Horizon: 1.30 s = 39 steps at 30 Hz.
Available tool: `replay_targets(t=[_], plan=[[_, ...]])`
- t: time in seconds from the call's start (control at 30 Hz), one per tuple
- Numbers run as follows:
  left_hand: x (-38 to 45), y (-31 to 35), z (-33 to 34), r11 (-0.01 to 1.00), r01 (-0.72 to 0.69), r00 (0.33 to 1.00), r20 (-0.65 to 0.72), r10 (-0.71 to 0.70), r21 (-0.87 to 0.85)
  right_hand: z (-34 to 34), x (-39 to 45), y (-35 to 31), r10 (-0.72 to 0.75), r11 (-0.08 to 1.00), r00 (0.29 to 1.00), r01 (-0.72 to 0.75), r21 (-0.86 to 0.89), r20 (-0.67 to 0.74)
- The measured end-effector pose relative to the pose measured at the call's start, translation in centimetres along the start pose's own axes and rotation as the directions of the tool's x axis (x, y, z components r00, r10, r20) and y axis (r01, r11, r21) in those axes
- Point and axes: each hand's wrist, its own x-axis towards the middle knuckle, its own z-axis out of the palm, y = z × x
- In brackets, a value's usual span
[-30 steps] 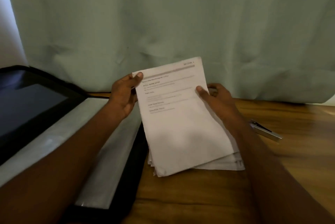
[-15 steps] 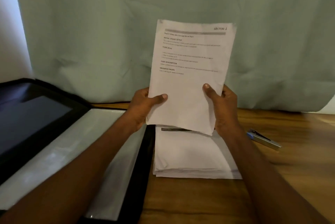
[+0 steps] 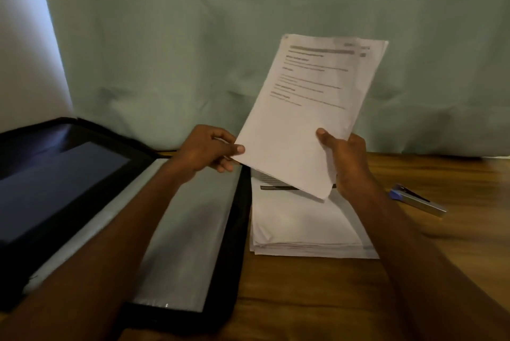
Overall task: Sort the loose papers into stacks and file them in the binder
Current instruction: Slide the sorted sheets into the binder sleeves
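At the far left, around nine o'clock, the binder (image 3: 69,180) lies open on the wooden table (image 3: 317,299). Its dark left flap tilts up, and a clear plastic sleeve (image 3: 193,230) lies flat on its right half, framed by the black edge of the cover.

Moving toward the centre, the left hand (image 3: 205,150) sits just above the top of the sleeve. It pinches the lower left corner of a small sheaf of papers (image 3: 311,109), with the thumb on the printed face and the fingers curled behind.

The sheaf is lifted clear of the table and tilted with its top leaning toward one o'clock, in front of the pale green curtain (image 3: 248,37). Lines of print and a grey heading bar cross its upper half; the text is too blurred to read. A second sheet edge peeks out along its right side.

Directly below, at six o'clock of the held sheets, a stack of papers (image 3: 303,224) rests flat on the table, just beside the binder's right edge.

The right hand (image 3: 345,158) grips the sheaf's lower right edge, thumb on the front.

Farther right, near three o'clock, a stapler (image 3: 416,200) with a blue end lies on the wood, apart from the stack.
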Motion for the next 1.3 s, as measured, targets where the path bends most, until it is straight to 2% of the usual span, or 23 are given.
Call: replay_targets(t=[0.1,0.17,0.23,0.3,0.4,0.53,0.63,0.77,0.9,0.97,1.1,1.3], plan=[[-0.7,-1.5,-4.3,0.994,-0.049,0.979,-0.193,0.068,0.101,0.5,0.3,0.9,0.087,0.99,0.994,-0.079,0.114,-0.07],[-0.8,-3.5,-7.7,0.989,-0.009,0.956,-0.287,0.052,0.148,1.1,0.5,1.7,0.156,0.973,0.985,-0.141,0.181,-0.074],[-0.2,-5.9,-10.2,0.944,0.024,0.952,-0.297,0.08,0.329,1.9,0.6,2.6,0.217,0.952,0.976,-0.207,0.227,-0.021],[0.1,-8.3,-11.2,0.837,0.059,0.959,-0.263,0.104,0.545,2.4,0.6,3.3,0.251,0.935,0.967,-0.251,0.252,0.034],[0.4,-11.3,-11.2,0.719,0.046,0.972,-0.197,0.128,0.693,3.4,0.7,4.7,0.28,0.936,0.96,-0.279,0.216,0.028],[1.0,-11.6,-10.6,0.733,-0.018,0.982,-0.125,0.14,0.68,6.3,1.8,5.4,0.225,0.965,0.974,-0.223,0.14,0.002],[1.3,-11.8,-10.3,0.723,-0.073,0.96,-0.147,0.236,0.687,10.4,2.8,5.5,0.205,0.971,0.979,-0.202,0.131,-0.014],[1.0,-12.2,-10.4,0.768,-0.118,0.933,-0.194,0.302,0.629,15.7,4.0,6.2,0.249,0.951,0.968,-0.247,0.185,0.016],[1.2,-12.5,-10.3,0.774,-0.078,0.96,-0.162,0.228,0.629,18.6,5.0,7.4,0.215,0.944,0.975,-0.223,0.244,0.06],[1.3,-12.5,-10.3,0.755,-0.068,0.976,-0.112,0.185,0.653,19.3,5.4,7.8,0.184,0.941,0.976,-0.209,0.267,0.115],[1.3,-12.3,-10.3,0.717,-0.129,0.955,-0.107,0.275,0.685,19.5,6.1,9.3,0.187,0.95,0.953,-0.237,0.202,0.238],[1.3,-12.4,-10.2,0.783,-0.195,0.906,-0.197,0.374,0.59,18.7,5.6,12.7,0.215,0.956,0.932,-0.261,0.132,0.291]])
